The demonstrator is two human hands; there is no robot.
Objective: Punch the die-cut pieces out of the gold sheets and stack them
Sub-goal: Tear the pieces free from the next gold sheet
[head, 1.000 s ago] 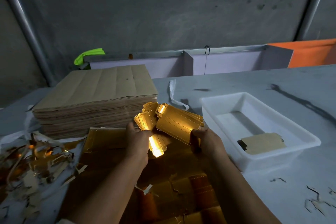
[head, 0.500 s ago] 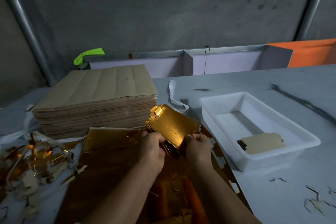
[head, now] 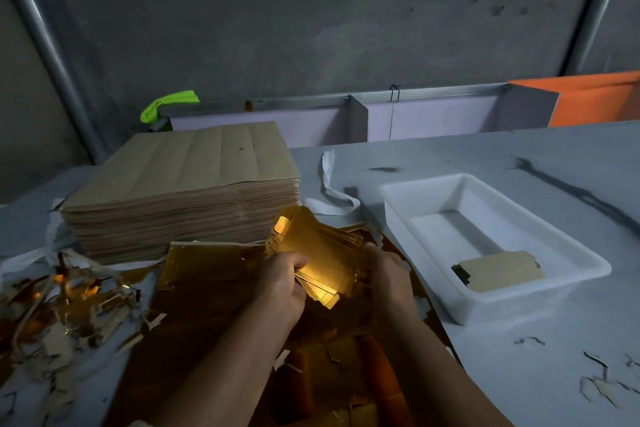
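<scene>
Two-handed beside the white tray [head: 502, 308], pinches thin, probably slippery gold pieces [head: 323, 248] by opposite edges with left hand [head: 282, 282] and right hand [head: 388, 274].

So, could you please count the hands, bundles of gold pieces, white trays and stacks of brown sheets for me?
hands: 2, left hand and right hand
bundle of gold pieces, held by both: 1
white tray: 1
stack of brown sheets: 1
Total: 5

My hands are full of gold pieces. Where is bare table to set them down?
Bare table lies behind and right of the white tray; the tray's far half is free. Scraps crowd the left, gold sheets the front.
</scene>
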